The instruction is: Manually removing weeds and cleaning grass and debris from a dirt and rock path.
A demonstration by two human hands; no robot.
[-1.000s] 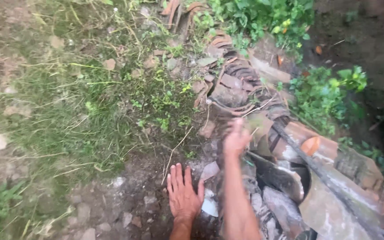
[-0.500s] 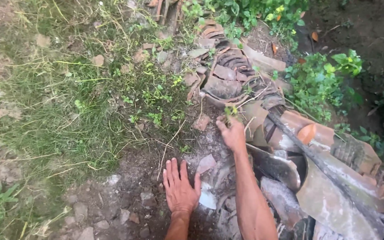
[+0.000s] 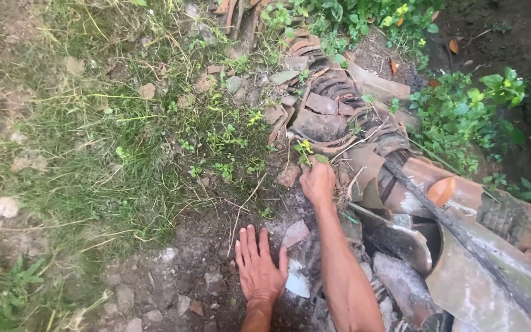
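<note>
My right hand (image 3: pixel 317 182) is closed around the base of a small green weed (image 3: pixel 306 150) that grows at the edge of a pile of broken clay roof tiles (image 3: pixel 321 123). The weed's leaves stick up just above my knuckles. My left hand (image 3: pixel 258 267) lies flat, fingers spread, on bare dirt and tile shards nearer to me, holding nothing. A pale shard (image 3: pixel 296 284) rests right beside its thumb.
Grass and low weeds (image 3: pixel 112 160) cover the ground to the left. More curved tiles (image 3: pixel 462 283) and a dark stick (image 3: pixel 462 240) lie to the right. Leafy plants (image 3: pixel 462 117) grow beyond the pile at the upper right.
My right hand reached forward over the tiles and closed on the small weed. My left hand stayed flat on the dirt. The camera shifted slightly.
</note>
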